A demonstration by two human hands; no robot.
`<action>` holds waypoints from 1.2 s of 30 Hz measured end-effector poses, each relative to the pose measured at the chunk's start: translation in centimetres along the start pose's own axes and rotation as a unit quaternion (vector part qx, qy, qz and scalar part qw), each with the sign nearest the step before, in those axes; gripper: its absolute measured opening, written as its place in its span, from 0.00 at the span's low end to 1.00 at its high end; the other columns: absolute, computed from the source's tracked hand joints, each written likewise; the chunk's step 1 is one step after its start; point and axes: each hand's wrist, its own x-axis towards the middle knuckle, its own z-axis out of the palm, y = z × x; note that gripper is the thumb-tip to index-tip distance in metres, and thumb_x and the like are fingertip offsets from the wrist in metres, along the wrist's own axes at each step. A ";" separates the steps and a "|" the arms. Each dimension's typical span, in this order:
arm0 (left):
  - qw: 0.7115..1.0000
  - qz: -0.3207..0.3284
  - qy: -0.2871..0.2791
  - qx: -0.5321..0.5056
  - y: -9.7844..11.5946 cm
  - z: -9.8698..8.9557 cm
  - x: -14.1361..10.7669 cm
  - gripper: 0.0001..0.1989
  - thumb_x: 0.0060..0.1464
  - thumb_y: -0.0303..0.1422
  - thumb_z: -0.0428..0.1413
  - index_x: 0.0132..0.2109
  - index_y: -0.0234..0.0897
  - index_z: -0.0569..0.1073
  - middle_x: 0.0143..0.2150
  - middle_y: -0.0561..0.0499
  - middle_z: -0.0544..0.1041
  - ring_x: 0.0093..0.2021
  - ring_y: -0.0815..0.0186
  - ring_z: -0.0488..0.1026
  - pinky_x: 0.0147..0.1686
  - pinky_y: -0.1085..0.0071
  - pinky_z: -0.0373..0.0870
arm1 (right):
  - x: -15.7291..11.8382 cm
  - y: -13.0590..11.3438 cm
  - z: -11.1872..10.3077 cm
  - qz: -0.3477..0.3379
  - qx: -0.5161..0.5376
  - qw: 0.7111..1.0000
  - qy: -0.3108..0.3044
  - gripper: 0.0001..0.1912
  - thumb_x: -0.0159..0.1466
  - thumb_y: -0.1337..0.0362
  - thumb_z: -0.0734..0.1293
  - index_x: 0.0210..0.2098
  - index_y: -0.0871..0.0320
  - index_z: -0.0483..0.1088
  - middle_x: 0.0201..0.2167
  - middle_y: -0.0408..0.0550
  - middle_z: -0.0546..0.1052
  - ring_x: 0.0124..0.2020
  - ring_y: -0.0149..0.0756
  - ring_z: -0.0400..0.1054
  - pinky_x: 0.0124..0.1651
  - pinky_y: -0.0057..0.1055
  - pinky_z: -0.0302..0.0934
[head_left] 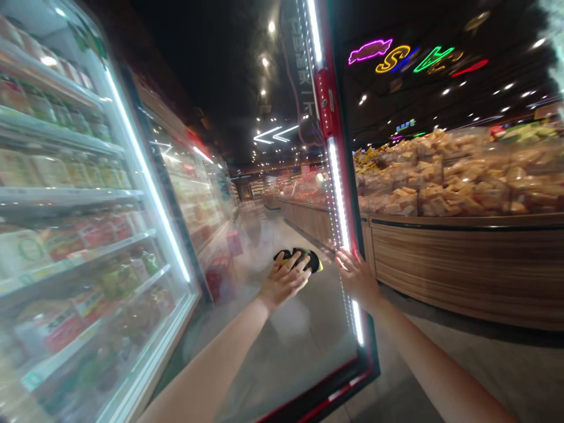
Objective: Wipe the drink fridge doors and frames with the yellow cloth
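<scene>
A tall glass cooler door (pixel 366 329) with a dark and red frame stands swung out in front of me, a bright light strip running down its edge. My left hand (pixel 285 281) is over a crumpled black and yellow cloth (pixel 314 258), its fingers bent across it and pressing it to the pane. Beyond the fingers only part of the cloth shows. At the door's outer edge, my right hand (pixel 356 276) grips the frame, fingertips on the inner side beside the light strip.
To the left is the lit cooler with shelves (pixel 70 191) of bottles and packs, blurred. A curved wooden display counter (pixel 462 264) heaped with wrapped goods (pixel 467 170) stands on the right. Through the glass, an aisle and more coolers (pixel 189 182) show.
</scene>
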 end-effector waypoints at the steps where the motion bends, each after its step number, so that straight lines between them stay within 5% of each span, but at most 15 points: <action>1: 1.000 -0.008 -0.007 -0.003 -0.4 -0.2 1.0 0.31 0.58 0.32 0.63 0.67 0.50 0.67 0.73 0.51 0.65 0.75 0.55 0.55 0.75 0.42 0.44 | -0.1 0.5 0.0 -0.005 -0.006 1.000 -0.006 0.25 0.65 0.75 0.60 0.60 0.61 0.74 0.66 0.57 0.72 0.71 0.49 0.60 0.75 0.54 0.49; 6: 0.991 -0.132 0.023 0.008 -0.5 -0.2 2.4 0.33 0.56 0.31 0.65 0.68 0.47 0.67 0.73 0.44 0.64 0.76 0.47 0.51 0.73 0.35 0.42 | -0.5 2.4 -0.6 -0.017 -0.034 0.998 -0.044 0.29 0.64 0.77 0.60 0.62 0.56 0.72 0.69 0.52 0.68 0.71 0.48 0.59 0.74 0.57 0.51; 9: 0.999 -0.044 0.028 0.006 1.0 1.1 2.6 0.28 0.58 0.32 0.63 0.65 0.48 0.70 0.72 0.47 0.67 0.74 0.51 0.58 0.74 0.39 0.44 | -0.7 3.0 -0.9 -0.017 -0.039 0.997 -0.061 0.30 0.64 0.78 0.59 0.62 0.54 0.72 0.69 0.49 0.68 0.72 0.50 0.58 0.73 0.59 0.52; 12: 0.999 0.038 0.011 0.002 0.8 2.1 5.6 0.27 0.58 0.35 0.63 0.64 0.49 0.71 0.72 0.51 0.67 0.73 0.54 0.61 0.75 0.42 0.46 | -0.7 3.4 -1.0 -0.016 -0.039 0.998 -0.048 0.29 0.65 0.78 0.59 0.60 0.52 0.74 0.68 0.48 0.69 0.72 0.54 0.57 0.71 0.66 0.51; 16: 1.000 -0.012 -0.006 0.011 -0.5 1.6 9.8 0.33 0.54 0.35 0.66 0.66 0.47 0.69 0.73 0.47 0.65 0.74 0.48 0.57 0.73 0.35 0.44 | -0.4 4.0 -1.0 -0.033 -0.042 0.998 -0.029 0.29 0.66 0.77 0.59 0.60 0.48 0.74 0.66 0.45 0.73 0.71 0.53 0.59 0.71 0.68 0.49; 19: 0.999 -0.043 -0.003 0.025 0.3 1.5 9.7 0.34 0.55 0.34 0.65 0.68 0.46 0.68 0.72 0.43 0.66 0.74 0.44 0.57 0.72 0.31 0.42 | -0.3 4.2 -0.9 -0.035 -0.039 0.998 -0.019 0.27 0.67 0.75 0.61 0.60 0.47 0.74 0.66 0.46 0.73 0.70 0.54 0.60 0.71 0.67 0.51; 22: 0.999 -0.003 -0.027 0.029 1.1 1.8 9.3 0.35 0.55 0.34 0.65 0.69 0.50 0.66 0.73 0.46 0.65 0.72 0.48 0.61 0.73 0.33 0.42 | -0.2 4.3 -0.8 -0.033 -0.039 0.999 -0.011 0.27 0.68 0.74 0.61 0.61 0.46 0.73 0.66 0.44 0.72 0.71 0.53 0.60 0.72 0.66 0.50; 26: 0.999 0.036 -0.023 0.017 -0.7 1.4 11.8 0.31 0.53 0.36 0.66 0.64 0.51 0.71 0.74 0.51 0.64 0.74 0.51 0.59 0.74 0.34 0.42 | 0.0 4.5 -0.9 -0.048 -0.043 0.998 -0.013 0.25 0.69 0.73 0.62 0.60 0.46 0.74 0.66 0.43 0.73 0.70 0.50 0.61 0.73 0.64 0.49; 31: 0.997 -0.073 0.027 0.024 -1.9 1.0 13.8 0.32 0.55 0.32 0.64 0.66 0.49 0.69 0.73 0.45 0.64 0.77 0.43 0.50 0.70 0.26 0.38 | 0.2 4.3 -0.6 -0.053 -0.055 0.997 0.002 0.24 0.68 0.74 0.62 0.59 0.48 0.75 0.63 0.46 0.75 0.68 0.51 0.63 0.73 0.63 0.50; 36: 1.000 0.010 0.014 0.005 -2.1 1.0 13.9 0.31 0.52 0.33 0.66 0.63 0.56 0.72 0.70 0.52 0.70 0.74 0.46 0.58 0.73 0.33 0.43 | 2.0 4.3 -0.7 -0.054 -0.048 0.997 0.032 0.21 0.68 0.71 0.63 0.58 0.51 0.76 0.63 0.49 0.75 0.69 0.49 0.62 0.75 0.58 0.47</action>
